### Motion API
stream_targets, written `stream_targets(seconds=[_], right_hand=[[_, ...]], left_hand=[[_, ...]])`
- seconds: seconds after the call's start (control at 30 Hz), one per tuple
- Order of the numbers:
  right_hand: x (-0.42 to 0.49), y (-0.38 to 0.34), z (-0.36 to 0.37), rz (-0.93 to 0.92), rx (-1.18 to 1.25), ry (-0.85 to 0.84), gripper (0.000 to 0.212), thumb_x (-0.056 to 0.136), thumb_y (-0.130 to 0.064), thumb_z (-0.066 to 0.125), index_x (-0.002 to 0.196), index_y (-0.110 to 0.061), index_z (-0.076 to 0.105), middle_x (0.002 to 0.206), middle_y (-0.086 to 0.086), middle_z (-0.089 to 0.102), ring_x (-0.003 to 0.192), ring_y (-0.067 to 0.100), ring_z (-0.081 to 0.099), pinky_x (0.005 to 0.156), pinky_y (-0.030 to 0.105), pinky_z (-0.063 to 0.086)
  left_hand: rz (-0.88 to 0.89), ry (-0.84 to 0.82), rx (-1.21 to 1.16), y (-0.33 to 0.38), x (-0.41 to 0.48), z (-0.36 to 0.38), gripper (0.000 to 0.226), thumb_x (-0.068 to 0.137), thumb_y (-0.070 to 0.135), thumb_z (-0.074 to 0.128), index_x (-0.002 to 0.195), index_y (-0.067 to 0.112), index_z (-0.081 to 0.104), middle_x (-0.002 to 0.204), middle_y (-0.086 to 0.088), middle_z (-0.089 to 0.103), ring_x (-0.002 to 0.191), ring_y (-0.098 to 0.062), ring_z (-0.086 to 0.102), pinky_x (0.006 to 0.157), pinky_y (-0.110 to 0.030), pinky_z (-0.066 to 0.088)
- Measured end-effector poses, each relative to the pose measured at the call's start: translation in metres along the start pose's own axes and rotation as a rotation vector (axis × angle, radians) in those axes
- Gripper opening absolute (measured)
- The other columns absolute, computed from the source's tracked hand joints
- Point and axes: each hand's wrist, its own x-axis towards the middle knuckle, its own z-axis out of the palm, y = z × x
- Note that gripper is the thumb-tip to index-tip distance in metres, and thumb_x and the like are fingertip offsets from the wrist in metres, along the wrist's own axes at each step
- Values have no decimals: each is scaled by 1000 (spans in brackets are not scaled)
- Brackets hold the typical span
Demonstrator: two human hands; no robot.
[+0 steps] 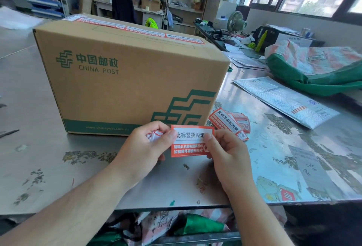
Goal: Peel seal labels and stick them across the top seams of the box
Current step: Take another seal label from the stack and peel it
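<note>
Red-and-white label (192, 141) is pinched at both ends: left fingers (170, 137) grip one edge (crumpled paper (154, 135) bunched behind them), right fingers (209, 141) the other. The box (127, 73) stands just beyond the fingers. If peeled carelessly, the adhesive could fold onto itself or stick to skin.

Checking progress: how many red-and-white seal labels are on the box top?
3 along the top seam of the brown cardboard box: left label, middle label, right label; possibly another at far-left corner.
</note>
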Motion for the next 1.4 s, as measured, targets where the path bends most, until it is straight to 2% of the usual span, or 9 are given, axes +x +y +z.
stream_targets(seconds=[0.17,0.27,0.37,0.53,0.7,0.83,0.97,1.23,1.4], right_hand=[[0,-4,3,25,-89,-4,20,95,-25,65,77,-20,71,73,-8,73,63,-1,62,57,10,43],[0,-4,7,24,-106,43,5,92,-27,69,88,-28,66,74,-3,71,68,5,63,59,9,43],[-1,2,7,-45,-152,86,19,85,-28,76,90,-34,59,89,-8,64,81,7,60,67,11,42],[-5,5,10,-209,-267,-33,8,85,-41,73,92,-37,74,110,-11,59,114,6,52,92,17,40],[-4,4,11,-262,-171,-161,26,90,-39,66,107,-25,78,114,-7,67,112,11,63,90,21,49],[-5,3,9,-283,-64,-188,21,90,-24,69,108,-19,78,112,-8,73,106,11,68,87,17,49],[-7,0,8,-230,46,-221,23,88,-24,69,110,-25,77,110,-11,76,104,6,70,88,16,49],[-8,-1,8,-261,156,-227,23,84,-30,70,106,-34,77,110,-13,76,103,8,71,88,18,50],[-8,-1,7,-271,152,-240,26,85,-32,69,110,-34,76,111,-13,76,103,8,71,88,20,50]], left_hand=[[15,-45,-36,0,0,1,30,74,53,67,75,23,65,67,1,63,61,-18,48,59,-31,39],[19,-8,-21,-1,0,1,33,75,56,63,76,23,63,64,3,61,58,-17,49,60,-33,38],[12,51,0,-2,2,2,31,80,51,60,75,20,61,55,8,58,53,-15,48,55,-26,39],[12,8,-3,0,3,5,27,85,44,62,79,17,62,55,10,58,56,-12,50,48,-12,38],[11,-33,-70,5,2,6,27,87,33,58,87,7,63,53,13,57,52,-4,48,46,-10,36],[12,-78,-84,7,1,6,33,87,36,65,92,3,64,53,13,53,45,-1,42,52,-17,40],[-2,-141,-134,8,1,3,40,86,35,59,104,-1,64,52,12,50,44,-3,39,58,-26,38],[-28,-158,-200,10,1,5,38,75,32,64,99,4,67,66,7,60,46,-1,44,54,-18,40],[1,-180,-210,4,3,1,52,65,57,78,91,13,71,72,5,64,54,-4,48,53,-16,42]])
